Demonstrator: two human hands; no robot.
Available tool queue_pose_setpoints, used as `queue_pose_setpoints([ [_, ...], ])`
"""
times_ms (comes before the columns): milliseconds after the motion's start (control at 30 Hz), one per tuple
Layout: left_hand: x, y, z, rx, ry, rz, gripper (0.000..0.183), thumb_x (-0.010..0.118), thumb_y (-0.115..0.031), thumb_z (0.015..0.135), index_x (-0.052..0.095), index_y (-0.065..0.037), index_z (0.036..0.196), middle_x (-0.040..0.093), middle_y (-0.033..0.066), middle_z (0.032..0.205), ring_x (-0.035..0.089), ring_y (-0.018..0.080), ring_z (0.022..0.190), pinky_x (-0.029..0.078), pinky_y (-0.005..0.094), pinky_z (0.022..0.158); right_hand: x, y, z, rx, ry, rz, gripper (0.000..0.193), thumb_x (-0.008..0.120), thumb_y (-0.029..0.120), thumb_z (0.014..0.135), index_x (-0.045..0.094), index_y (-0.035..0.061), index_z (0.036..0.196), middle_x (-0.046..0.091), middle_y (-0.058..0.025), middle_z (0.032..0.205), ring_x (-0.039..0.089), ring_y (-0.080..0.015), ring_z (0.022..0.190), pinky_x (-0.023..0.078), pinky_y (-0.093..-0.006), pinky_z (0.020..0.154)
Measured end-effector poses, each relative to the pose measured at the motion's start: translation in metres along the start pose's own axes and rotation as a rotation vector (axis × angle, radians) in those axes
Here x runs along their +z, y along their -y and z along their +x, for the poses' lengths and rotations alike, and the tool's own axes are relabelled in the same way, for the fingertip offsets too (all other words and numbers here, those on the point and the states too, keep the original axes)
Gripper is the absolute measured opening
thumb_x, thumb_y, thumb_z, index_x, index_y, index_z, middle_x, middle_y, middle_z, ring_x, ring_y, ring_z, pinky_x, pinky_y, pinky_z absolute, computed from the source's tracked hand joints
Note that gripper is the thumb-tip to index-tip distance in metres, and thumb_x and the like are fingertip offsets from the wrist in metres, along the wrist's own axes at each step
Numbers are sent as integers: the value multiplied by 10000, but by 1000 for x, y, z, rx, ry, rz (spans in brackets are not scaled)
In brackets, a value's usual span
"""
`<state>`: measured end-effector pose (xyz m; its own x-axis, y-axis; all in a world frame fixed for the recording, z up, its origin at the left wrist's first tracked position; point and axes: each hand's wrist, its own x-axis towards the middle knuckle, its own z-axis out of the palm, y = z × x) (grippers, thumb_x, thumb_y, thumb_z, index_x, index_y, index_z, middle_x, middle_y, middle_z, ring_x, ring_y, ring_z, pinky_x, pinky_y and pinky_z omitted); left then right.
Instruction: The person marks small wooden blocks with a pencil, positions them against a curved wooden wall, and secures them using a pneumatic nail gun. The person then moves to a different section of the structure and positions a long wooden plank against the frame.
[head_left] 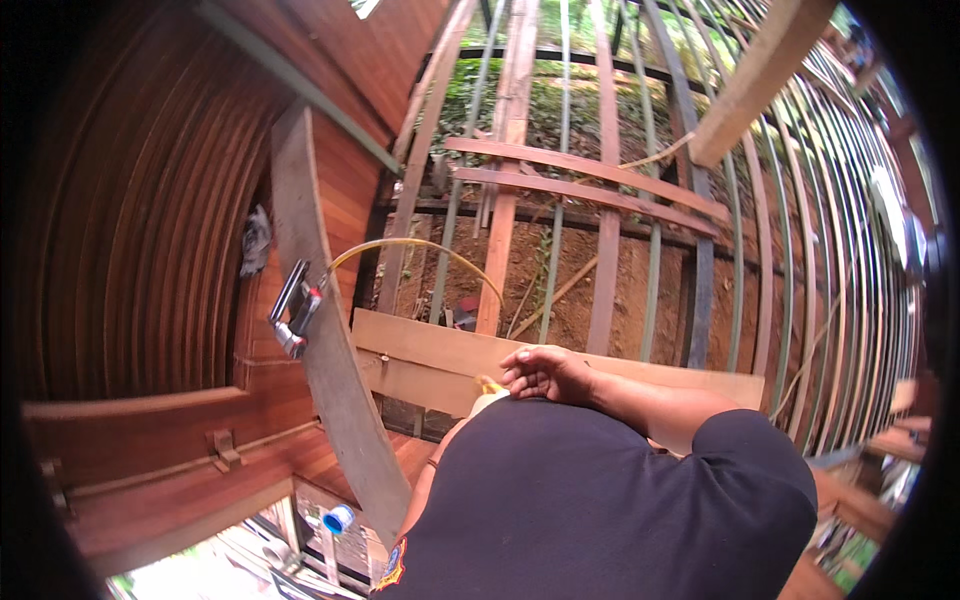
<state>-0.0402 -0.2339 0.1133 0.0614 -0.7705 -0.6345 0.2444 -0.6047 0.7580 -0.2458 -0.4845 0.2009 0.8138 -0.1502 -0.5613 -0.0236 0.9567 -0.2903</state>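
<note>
My right hand (pixel 545 372) is raised in front of my chest, its fingers loosely bent with nothing visible in them. Along the left side of my dark shirt (pixel 600 490) runs part of my left forearm, with a thin band at the wrist. My left hand is mostly hidden by my body. Where that arm ends, a pale yellow and white thing (pixel 488 393) shows, too little of it to name. To the left, an air-powered tool with a silver and black body (pixel 292 310) rests on a grey plank (pixel 325 350). A yellow hose (pixel 420 243) arcs away from the tool.
Open floor joists (pixel 605 250) cross ahead, with bare soil and plants below. Two loose reddish boards (pixel 590 180) lie across them. A wide light board (pixel 430 365) spans close before me. A wooden post (pixel 765 80) stands at upper right. Slatted wooden panelling (pixel 140 250) fills the left.
</note>
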Motion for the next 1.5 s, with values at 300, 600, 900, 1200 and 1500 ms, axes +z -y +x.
queue_pose_setpoints([
  [300, -101, 79, 75, -287, 190, 530, 452, 595, -372, 970, 649, -13, 1241, 706, 123, 1154, 659, 192, 1093, 514, 333, 953, -85, -88, -7, -239, -209, 331, 335, 517, 272, 1006, 633, 14, 1185, 710, -131, 1023, 717, -213, 826, 601, -371, 800],
  [600, -174, 82, 175, -315, 363, 1068, 514, 634, -477, 919, 713, -43, 1182, 722, 167, 1163, 666, 247, 1140, 504, 364, 988, -109, -170, -26, -605, -310, 447, 321, 537, 279, 977, 596, 43, 1186, 701, -80, 955, 710, -195, 783, 595, -371, 759],
  [900, -106, 30, 215, -296, 335, 1209, 445, 681, -429, 884, 745, -85, 1160, 740, 97, 1150, 679, 216, 1104, 499, 340, 988, -177, -179, -33, -749, -858, 425, 218, 611, 234, 949, 640, 24, 1001, 673, -98, 811, 667, -166, 606, 596, -319, 578],
  [1200, 31, 18, 351, 252, 809, 1775, 461, 600, -442, 906, 728, -48, 1109, 722, 137, 1150, 661, 320, 1097, 510, 408, 955, -337, -189, -92, -394, -1500, -265, 206, 597, 251, 962, 676, 65, 928, 671, -50, 756, 644, -157, 623, 522, -329, 555],
  [1500, 202, -103, 348, 68, 397, 1345, 365, 652, -340, 848, 748, -88, 1094, 739, 159, 1076, 698, 290, 1052, 529, 378, 940, -373, -295, -149, -60, -1579, 5, 234, 618, 219, 899, 640, 49, 739, 613, -77, 599, 584, -196, 467, 459, -342, 424],
])
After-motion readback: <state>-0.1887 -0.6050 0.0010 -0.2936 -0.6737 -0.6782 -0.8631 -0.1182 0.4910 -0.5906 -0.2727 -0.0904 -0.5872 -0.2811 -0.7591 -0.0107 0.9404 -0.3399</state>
